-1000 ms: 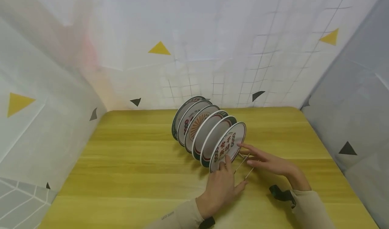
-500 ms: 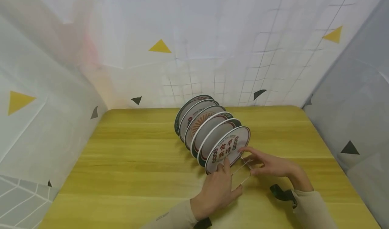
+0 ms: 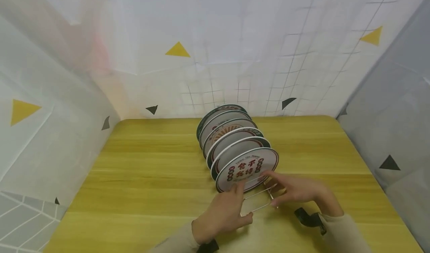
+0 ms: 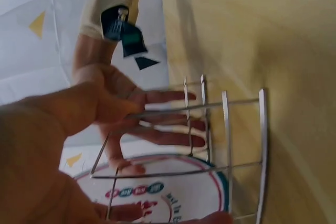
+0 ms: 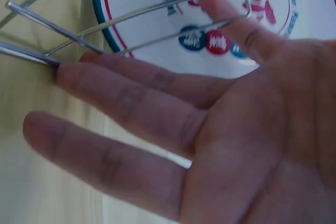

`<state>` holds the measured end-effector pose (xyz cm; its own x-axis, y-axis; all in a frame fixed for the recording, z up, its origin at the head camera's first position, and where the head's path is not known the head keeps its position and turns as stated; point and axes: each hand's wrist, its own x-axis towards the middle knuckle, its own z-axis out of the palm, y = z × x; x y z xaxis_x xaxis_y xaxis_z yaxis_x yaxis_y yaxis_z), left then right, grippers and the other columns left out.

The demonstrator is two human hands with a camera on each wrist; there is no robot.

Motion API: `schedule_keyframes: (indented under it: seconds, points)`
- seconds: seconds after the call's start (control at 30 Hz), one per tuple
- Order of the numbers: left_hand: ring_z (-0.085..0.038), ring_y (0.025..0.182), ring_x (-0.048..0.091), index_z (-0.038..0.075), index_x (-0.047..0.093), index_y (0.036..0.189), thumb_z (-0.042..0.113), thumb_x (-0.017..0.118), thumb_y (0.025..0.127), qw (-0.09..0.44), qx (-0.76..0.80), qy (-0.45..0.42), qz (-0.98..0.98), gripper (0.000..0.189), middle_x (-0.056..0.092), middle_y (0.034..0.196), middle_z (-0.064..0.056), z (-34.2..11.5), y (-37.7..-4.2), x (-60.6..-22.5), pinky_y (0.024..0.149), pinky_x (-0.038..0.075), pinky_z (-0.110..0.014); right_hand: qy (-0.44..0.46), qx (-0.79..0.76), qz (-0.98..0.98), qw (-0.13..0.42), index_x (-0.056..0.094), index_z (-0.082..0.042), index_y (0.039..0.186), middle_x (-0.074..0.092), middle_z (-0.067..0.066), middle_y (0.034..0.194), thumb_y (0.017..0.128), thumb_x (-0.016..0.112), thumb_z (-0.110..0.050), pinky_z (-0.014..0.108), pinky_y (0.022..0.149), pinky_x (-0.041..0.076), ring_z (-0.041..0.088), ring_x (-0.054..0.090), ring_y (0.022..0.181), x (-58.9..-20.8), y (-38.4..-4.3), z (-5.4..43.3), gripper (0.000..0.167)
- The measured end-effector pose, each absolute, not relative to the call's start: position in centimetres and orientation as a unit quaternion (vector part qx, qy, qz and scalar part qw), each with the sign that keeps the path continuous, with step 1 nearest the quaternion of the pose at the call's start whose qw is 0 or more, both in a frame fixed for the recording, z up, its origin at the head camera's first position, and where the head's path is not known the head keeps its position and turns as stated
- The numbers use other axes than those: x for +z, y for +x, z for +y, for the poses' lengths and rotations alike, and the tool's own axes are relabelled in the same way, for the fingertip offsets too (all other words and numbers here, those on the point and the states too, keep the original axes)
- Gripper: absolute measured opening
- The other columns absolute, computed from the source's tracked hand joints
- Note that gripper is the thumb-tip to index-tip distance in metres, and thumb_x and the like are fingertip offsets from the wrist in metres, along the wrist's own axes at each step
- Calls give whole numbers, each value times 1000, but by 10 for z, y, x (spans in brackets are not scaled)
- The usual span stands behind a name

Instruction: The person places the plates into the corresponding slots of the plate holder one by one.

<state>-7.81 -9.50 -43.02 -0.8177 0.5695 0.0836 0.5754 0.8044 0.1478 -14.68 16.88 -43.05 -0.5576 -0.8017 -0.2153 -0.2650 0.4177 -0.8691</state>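
Several round white plates with dark green rims stand on edge in a row in a metal wire dish rack [image 4: 226, 129]. The front plate [image 3: 250, 167] carries red characters. At the rack's near left end my left hand [image 3: 220, 210] holds the wires between thumb and fingers, index fingertip close to the front plate. My right hand [image 3: 297, 189] is at the rack's right side, its fingers [image 5: 121, 103] nearly straight along the wires and one fingertip over the front plate. The plates hide most of the rack in the head view.
The rack stands on a yellow wood-grain table [image 3: 134, 186]. White sheeting [image 3: 215, 40] with yellow and dark triangles closes off the back and both sides. A dark strap [image 3: 309, 218] hangs at the right sleeve.
The rack with its plates has turned so the front plate faces me more squarely. Its near end has shifted left and towards me. My left hand has moved left with it.
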Motion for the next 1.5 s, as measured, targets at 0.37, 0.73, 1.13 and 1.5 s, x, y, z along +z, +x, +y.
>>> schedule_keyframes:
  seconds: [0.37,0.73,1.13,1.5]
  points:
    - [-17,78,66,2,35,137,42,75,76,-48,-112,-330,-936,83,64,102,-7,-134,-75,-414,67,53,-28,-333,-369,815,297,31,-10,143,53,20,136,86,72,-45,55,96,48,39,61,115,-416,-121,130,78]
    - [-8,79,57,7,39,128,36,78,73,-109,-135,-348,-921,73,60,99,0,-151,-79,-403,73,51,-23,-320,-315,852,269,27,-9,147,60,14,129,84,68,-58,45,95,50,26,63,111,-411,-99,116,90]
    - [-6,80,56,8,39,119,45,84,73,-105,-121,-376,-913,75,57,96,3,-156,-78,-397,75,50,-23,-332,-290,858,264,33,-10,142,64,5,109,86,67,-56,37,88,52,16,63,99,-414,-96,117,81]
    - [-7,79,56,6,37,121,46,86,70,-102,-113,-371,-916,81,59,95,1,-163,-68,-398,73,51,-23,-343,-299,850,266,33,-10,145,64,3,107,85,66,-58,32,86,51,11,62,95,-417,-89,113,84]
